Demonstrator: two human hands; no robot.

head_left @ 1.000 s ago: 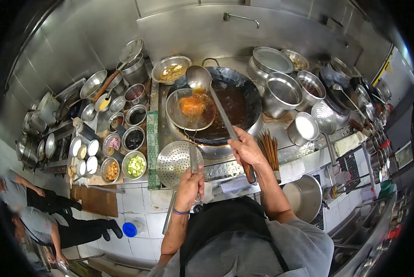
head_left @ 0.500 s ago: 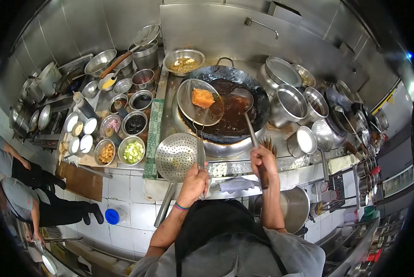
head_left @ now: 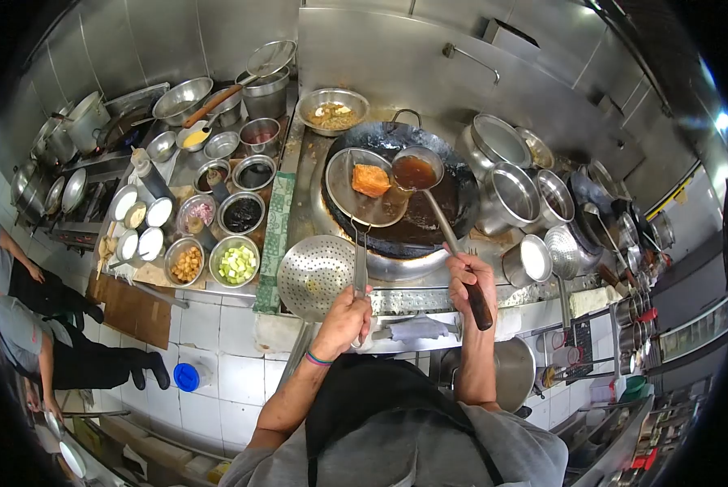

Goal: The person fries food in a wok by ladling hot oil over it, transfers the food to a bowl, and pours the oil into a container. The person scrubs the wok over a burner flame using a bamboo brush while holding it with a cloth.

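Hands apart, folks, each clamped on a handle: left hand (head_left: 346,318) on the mesh strainer (head_left: 343,193), right hand (head_left: 471,282) on the ladle (head_left: 441,219), and there sits the orange chunk (head_left: 370,180), cradled in the mesh over the wok (head_left: 464,193)! Brown liquid (head_left: 415,172) fills the ladle's bowl just beside it; whether those rims touch, I can't tell. Holding this well calls for a level strainer, a quiet left wrist, and an upright bowl, so nothing slops outside the wok
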